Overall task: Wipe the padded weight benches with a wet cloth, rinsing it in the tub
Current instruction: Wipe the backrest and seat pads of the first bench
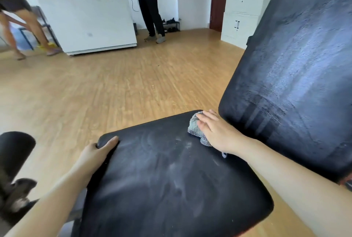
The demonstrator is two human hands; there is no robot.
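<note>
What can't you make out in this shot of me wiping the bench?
Tub: nowhere in the head view.
Cloth: largely covered by the right hand in the head view.
Left hand: most fingertips tucked under the seat pad edge, out of sight.
Backrest pad: cut off by the top and right edges.
Bench frame: mostly hidden beneath the pads.

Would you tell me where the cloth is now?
Head view: the grey cloth lies under the right hand at the far right corner of the seat pad, beside the backrest.
</note>
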